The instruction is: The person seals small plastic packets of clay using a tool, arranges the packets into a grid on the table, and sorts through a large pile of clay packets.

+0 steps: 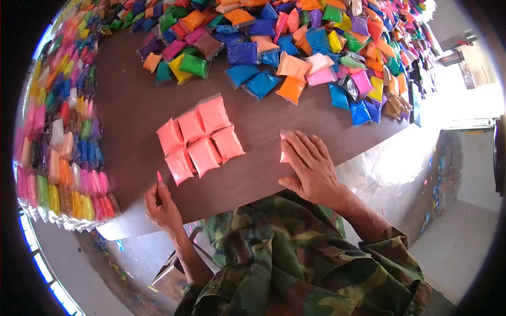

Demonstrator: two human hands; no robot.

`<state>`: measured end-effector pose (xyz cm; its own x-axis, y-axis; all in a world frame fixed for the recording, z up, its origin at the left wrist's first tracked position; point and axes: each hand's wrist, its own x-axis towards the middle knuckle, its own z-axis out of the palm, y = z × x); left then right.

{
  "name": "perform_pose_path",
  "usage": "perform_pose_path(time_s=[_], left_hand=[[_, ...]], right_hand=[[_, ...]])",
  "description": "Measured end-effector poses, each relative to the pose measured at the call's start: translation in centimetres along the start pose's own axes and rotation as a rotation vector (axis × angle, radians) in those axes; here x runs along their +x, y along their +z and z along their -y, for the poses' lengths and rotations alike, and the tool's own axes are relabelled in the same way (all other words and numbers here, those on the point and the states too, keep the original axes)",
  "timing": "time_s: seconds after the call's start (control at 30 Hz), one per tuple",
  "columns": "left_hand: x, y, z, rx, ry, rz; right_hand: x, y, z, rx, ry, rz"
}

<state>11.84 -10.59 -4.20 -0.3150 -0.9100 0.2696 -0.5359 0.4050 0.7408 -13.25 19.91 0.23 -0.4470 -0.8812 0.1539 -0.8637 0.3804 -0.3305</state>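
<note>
Several coral-pink packets (203, 134) lie side by side in two rows on the brown table (242, 184). Left of the table's front edge, my left hand (163, 205) pinches a small pink piece (159, 176) between thumb and fingertip. My right hand (313, 168) rests palm down with its fingers stretched over another coral-pink packet (283, 147), whose left edge shows; the rest of it is hidden beneath the fingers.
A large heap of packets in many colours (263, 84) spreads across the far side of the table. Bundled rows of coloured packets (68, 174) stand along the left edge. Clear plastic (379, 158) hangs beside the table's right front edge.
</note>
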Motion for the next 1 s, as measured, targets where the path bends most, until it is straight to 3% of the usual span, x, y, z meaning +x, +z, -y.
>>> perform_pose_path(time_s=[0.1,0.4,0.53,0.67,1.0], left_hand=[[0.1,0.1,0.9,-0.025,0.065,-0.023],[0.1,0.3,1.4,-0.052,-0.004,-0.021],[0.4,0.5,1.4,-0.060,0.129,-0.067],[0.1,-0.1,-0.1,-0.101,0.014,0.006],[-0.2,0.3,-0.3,-0.100,0.044,-0.057]], right_hand=[[0.0,0.5,0.3,-0.012,0.023,-0.011],[0.2,0.7,0.4,-0.049,0.020,0.000],[-0.2,1.0,0.4,-0.016,0.020,-0.039],[-0.3,0.9,-0.2,0.078,-0.005,-0.081],[-1.8,0.8,0.3,0.002,-0.008,-0.107]])
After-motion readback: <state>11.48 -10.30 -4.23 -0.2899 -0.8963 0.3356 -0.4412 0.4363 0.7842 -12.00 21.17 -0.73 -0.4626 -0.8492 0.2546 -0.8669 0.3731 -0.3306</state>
